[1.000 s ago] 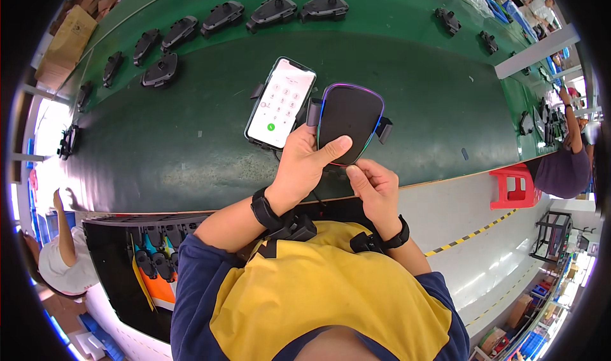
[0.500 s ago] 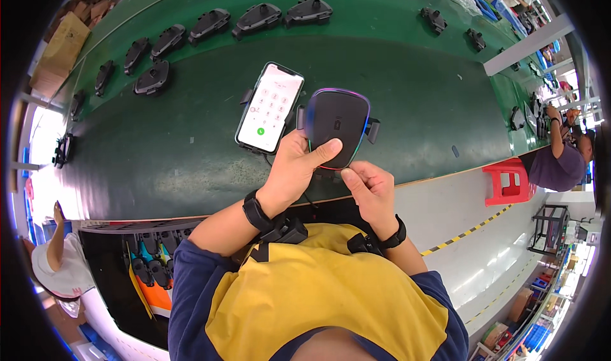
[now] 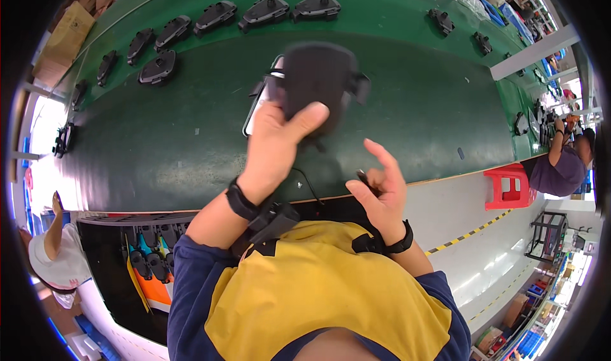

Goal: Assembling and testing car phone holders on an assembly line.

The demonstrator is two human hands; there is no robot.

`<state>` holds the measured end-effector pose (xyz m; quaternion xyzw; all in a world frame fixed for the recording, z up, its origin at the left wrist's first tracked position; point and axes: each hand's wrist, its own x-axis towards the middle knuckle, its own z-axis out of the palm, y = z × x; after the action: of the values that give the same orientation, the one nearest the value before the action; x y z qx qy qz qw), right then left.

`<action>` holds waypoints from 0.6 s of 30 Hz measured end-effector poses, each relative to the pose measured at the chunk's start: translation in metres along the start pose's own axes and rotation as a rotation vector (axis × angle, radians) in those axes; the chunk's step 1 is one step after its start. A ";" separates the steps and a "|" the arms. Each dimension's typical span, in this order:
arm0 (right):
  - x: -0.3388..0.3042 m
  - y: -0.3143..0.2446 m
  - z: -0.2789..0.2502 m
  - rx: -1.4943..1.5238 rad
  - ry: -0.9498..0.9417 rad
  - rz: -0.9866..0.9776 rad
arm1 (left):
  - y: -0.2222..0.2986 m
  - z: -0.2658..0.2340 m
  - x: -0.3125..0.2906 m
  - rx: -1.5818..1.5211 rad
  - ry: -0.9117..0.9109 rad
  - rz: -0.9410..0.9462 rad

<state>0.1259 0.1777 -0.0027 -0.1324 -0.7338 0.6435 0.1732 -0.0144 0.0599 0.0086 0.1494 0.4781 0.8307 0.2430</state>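
My left hand [image 3: 273, 135] grips a black phone charging mount [image 3: 321, 81] with side clamp arms, its thumb across the front. Motion blurs the mount, and no lit rim shows on it. Behind it on the table, a phone [image 3: 252, 120] with a white screen is mostly hidden. Low at the right, my right hand [image 3: 385, 198] pinches a small black plug [image 3: 364, 179] between thumb and fingers, its index finger raised. This hand is apart from the mount. A thin black cable [image 3: 310, 184] runs over the table's front edge; whether it joins the plug cannot be seen.
Several similar black mounts [image 3: 216, 17] lie in a row along the far side of the green table [image 3: 414, 113]. More sit at the far right. A red stool [image 3: 509, 189] stands by the right edge. People [image 3: 559, 170] are at the right and left [image 3: 60, 256].
The mount has moved up and away from my right hand, and its coloured rim light no longer shows. My right hand has drawn back down and right with the plug.
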 end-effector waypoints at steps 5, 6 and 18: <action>0.007 0.001 0.002 -0.182 -0.260 -0.055 | -0.025 -0.002 -0.006 0.126 -0.140 -0.299; 0.008 0.003 0.003 -0.214 -0.336 -0.021 | -0.026 0.001 -0.006 0.125 -0.137 -0.295; 0.007 0.006 -0.002 -0.126 -0.289 0.098 | -0.025 0.006 -0.008 0.037 -0.094 -0.235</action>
<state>0.1198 0.1830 -0.0077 -0.0846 -0.7825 0.6164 0.0255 0.0012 0.0705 -0.0100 0.1355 0.4954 0.7798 0.3579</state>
